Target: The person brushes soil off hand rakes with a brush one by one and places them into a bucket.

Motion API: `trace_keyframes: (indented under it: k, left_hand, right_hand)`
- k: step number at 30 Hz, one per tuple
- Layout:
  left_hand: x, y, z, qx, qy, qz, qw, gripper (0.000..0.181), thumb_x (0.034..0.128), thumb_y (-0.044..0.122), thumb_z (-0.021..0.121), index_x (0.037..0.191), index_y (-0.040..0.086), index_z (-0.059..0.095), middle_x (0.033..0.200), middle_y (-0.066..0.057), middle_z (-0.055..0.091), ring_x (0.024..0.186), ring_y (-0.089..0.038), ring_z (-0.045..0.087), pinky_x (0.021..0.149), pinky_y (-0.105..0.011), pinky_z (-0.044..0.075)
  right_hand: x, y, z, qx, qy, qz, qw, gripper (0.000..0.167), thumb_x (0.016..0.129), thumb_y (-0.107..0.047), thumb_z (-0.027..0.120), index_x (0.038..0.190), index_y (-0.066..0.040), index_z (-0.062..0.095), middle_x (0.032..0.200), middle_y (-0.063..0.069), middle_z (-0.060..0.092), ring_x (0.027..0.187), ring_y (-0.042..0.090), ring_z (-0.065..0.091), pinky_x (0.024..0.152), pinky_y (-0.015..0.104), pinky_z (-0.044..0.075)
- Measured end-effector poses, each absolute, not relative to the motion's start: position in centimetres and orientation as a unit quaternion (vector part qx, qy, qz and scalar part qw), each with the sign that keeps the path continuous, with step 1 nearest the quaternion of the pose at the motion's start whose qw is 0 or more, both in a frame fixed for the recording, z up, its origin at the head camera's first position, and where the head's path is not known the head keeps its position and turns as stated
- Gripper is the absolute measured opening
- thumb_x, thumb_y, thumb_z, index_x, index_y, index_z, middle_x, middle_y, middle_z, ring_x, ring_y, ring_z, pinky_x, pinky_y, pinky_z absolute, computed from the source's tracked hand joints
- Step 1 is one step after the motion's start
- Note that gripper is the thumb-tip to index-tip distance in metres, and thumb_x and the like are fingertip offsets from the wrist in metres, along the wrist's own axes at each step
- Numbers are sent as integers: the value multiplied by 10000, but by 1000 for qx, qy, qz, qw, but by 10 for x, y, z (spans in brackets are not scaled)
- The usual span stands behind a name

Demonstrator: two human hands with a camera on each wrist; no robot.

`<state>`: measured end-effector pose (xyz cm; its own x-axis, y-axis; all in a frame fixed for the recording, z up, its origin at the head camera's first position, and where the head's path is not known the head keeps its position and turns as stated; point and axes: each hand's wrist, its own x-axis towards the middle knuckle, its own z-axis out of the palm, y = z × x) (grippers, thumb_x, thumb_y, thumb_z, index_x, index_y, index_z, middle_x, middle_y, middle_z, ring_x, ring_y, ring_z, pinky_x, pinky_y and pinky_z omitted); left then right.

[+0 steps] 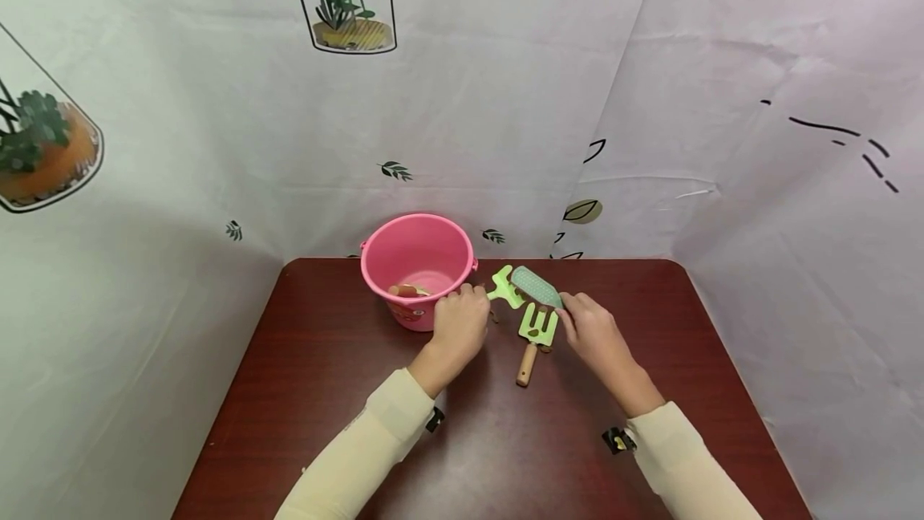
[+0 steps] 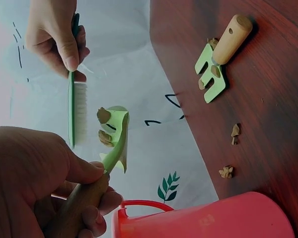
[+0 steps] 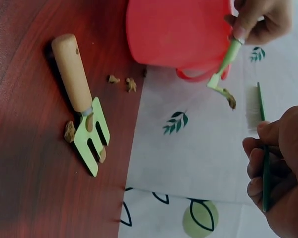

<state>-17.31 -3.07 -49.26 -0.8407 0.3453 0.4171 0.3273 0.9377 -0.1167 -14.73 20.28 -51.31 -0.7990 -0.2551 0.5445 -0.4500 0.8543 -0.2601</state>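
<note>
Beside the pink bucket point(image 1: 380, 279), my left hand point(image 1: 462, 319) grips the wooden handle point(image 2: 84, 203) of a small light-green hand rake point(image 1: 505, 286). Brown crumbly bits point(image 2: 104, 115) cling to its bent tines. On the right, my right hand point(image 1: 593, 334) holds a green brush point(image 1: 536, 287) by its handle. The brush's white bristles point(image 2: 80, 106) face the rake, with a gap between them in the left wrist view. Below both tools, a green hand fork point(image 3: 92, 136) with a wooden handle lies on the table, brown bits on and beside its tines.
Wooden-handled tools point(image 1: 407, 290) lie inside the bucket, only partly seen. A few brown bits point(image 2: 227, 172) are scattered on the dark red table point(image 1: 318, 392) near the bucket. White printed cloth point(image 1: 505, 127) hangs behind the table and at both sides.
</note>
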Motion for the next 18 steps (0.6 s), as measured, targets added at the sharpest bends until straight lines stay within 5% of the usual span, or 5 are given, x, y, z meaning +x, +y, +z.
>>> trace_keyframes:
  k: [18]
  left_hand:
    - [-175, -24, -486, -177, -959, 44, 218, 104, 903, 142, 719, 817, 86, 731, 735, -78, 687, 582, -225, 653, 492, -363, 520]
  right_hand:
    - [-145, 194, -521, 206, -938, 85, 266, 183, 893, -24, 774, 1005, 64, 659, 746, 104, 548, 625, 220, 526, 555, 344, 522]
